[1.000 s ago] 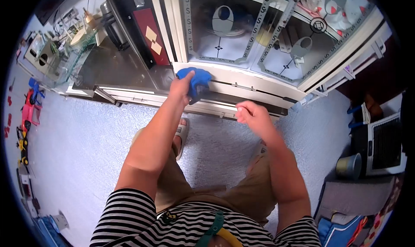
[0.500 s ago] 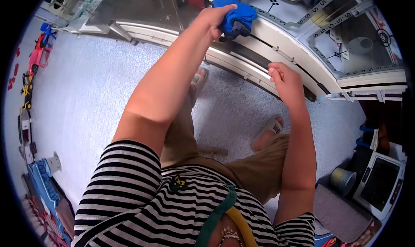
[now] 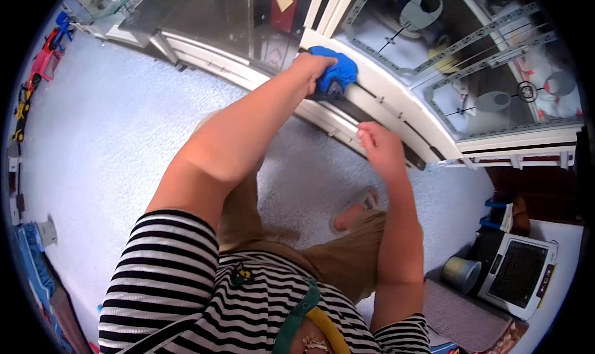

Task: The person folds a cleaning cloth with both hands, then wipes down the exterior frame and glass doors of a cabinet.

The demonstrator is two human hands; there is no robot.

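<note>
My left hand [image 3: 310, 71] is wrapped round a bunched blue cloth [image 3: 342, 69] with a darker grey part on its underside. It presses the cloth against the white lower front of a glass-doored cabinet [image 3: 396, 84]. My right hand [image 3: 382, 149] hangs just in front of the cabinet's lower edge, slightly blurred. Its fingers are curled in, and no object shows in them. Patterned glass panes [image 3: 427, 56] rise above the cloth at the upper right.
Pale carpet [image 3: 124, 137] spreads under my feet. Toy vehicles [image 3: 43, 66] line the left wall. To the right stand a bucket [image 3: 462, 273], a black-and-white appliance [image 3: 520, 270] and a grey mat [image 3: 465, 310]. A dark glass panel [image 3: 198, 19] is at the upper left.
The view has shifted, with the cabinet showing lower and more of its glass visible. My left hand still grips the blue cloth at the cabinet front. My right hand appears lower and further left.
</note>
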